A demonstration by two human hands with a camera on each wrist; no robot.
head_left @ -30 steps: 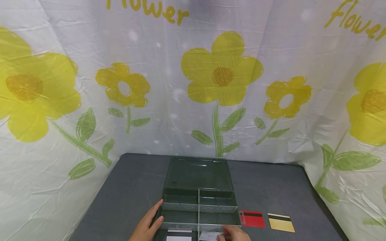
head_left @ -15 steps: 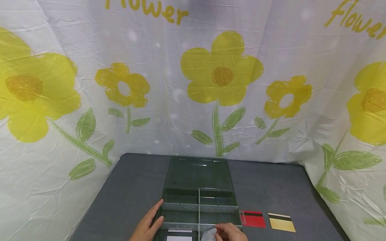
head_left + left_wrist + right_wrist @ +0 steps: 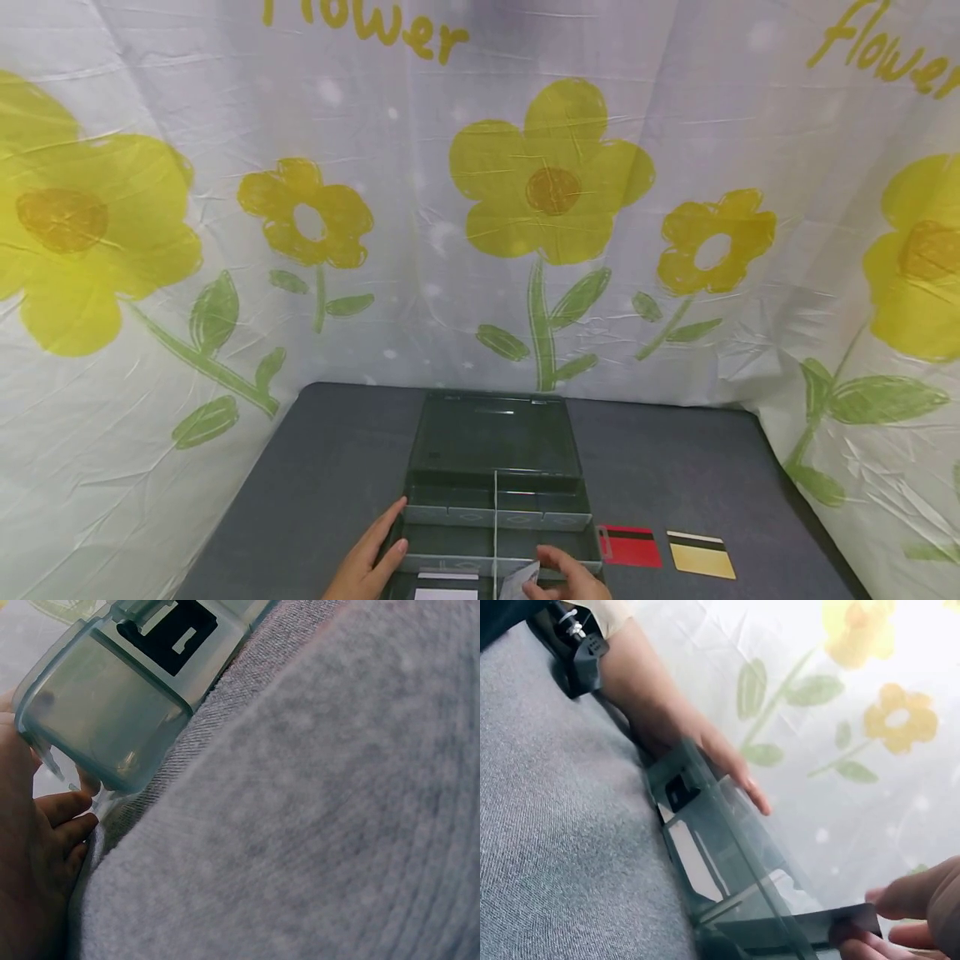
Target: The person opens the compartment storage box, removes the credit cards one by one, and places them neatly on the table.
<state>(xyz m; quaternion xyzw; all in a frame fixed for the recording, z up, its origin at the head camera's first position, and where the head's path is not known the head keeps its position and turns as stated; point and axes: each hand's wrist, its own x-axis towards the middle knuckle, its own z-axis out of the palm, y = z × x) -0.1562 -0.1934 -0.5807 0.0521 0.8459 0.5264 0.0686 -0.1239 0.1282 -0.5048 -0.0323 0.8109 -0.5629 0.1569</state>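
A translucent green box (image 3: 495,500) with several compartments sits on the grey table, its lid (image 3: 491,433) laid open toward the back. My left hand (image 3: 372,550) rests with straight fingers against the box's left wall (image 3: 105,720), thumb at the rim. My right hand (image 3: 567,577) pinches a grey card (image 3: 522,581) by its edge and holds it tilted over the front right compartment. In the right wrist view the card (image 3: 802,927) looks dark between my fingertips (image 3: 900,904). A white card (image 3: 447,590) lies in the front left compartment.
A red card (image 3: 628,546) and a gold card (image 3: 700,555), both with dark stripes, lie on the table right of the box. A flower-print cloth (image 3: 547,192) hangs close behind and along both sides of the table (image 3: 315,467).
My right hand has raised the grey card from lying flat to standing tilted and shifted slightly toward the back. The left hand and the box have stayed put.
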